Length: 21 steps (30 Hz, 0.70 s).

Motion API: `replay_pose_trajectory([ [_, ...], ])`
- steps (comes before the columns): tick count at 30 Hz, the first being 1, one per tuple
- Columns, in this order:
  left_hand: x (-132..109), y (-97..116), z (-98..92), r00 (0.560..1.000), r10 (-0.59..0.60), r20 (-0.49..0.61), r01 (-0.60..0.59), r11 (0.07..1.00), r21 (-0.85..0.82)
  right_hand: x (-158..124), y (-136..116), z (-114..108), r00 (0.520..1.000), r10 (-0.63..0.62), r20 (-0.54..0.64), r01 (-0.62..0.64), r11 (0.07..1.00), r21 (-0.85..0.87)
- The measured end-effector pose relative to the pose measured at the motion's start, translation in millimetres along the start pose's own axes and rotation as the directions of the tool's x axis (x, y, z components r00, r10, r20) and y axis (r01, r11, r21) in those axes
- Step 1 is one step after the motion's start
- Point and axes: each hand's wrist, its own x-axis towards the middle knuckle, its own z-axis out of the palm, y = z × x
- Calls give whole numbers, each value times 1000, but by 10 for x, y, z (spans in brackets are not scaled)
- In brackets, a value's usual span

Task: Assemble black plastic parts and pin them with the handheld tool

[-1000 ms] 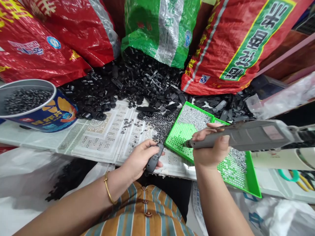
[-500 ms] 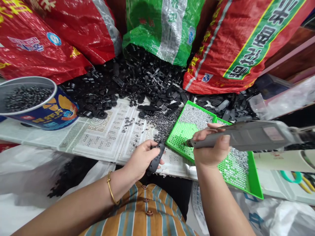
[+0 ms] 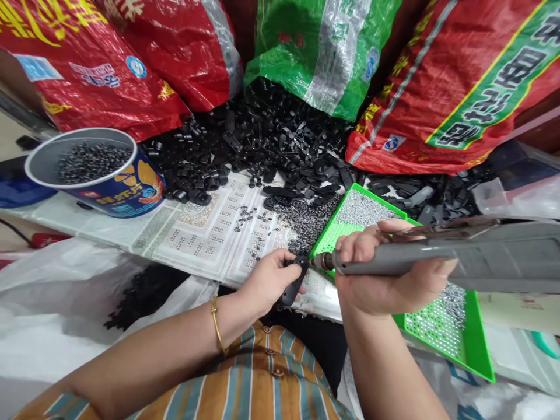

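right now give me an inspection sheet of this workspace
surface: newspaper spread over the bench
job's things: black plastic part in left hand; grey electric screwdriver in right hand, bit at the part; green screw tray with small screws
clutter: heap of black plastic parts; blue tub of pellets; loose screws on the paper
fingers: both hands closed on their things
cables: nothing seen
surroundings: red sacks and a green sack behind; white plastic bag at left

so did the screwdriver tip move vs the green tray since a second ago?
Yes. The gray electric screwdriver in the right hand moved left, off the green tray, to the black part held by the left hand.
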Motion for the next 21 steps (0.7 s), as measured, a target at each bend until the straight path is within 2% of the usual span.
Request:
replay_pose_trajectory([
  [8, 20, -7, 0, 1000, -4, -12, 4, 1000, -3, 4, 89, -9, 1000, 7, -8, -7, 1000, 8],
  [15, 31, -77, -19, 999, 39, -31, -37, 998, 50, -18, 93, 27, 989, -1, 149, -3, 1000, 24],
  [21, 37, -100, -19, 997, 65, -29, -64, 996, 61, -78, 91, 37, 975, -3, 222, -9, 998, 54],
])
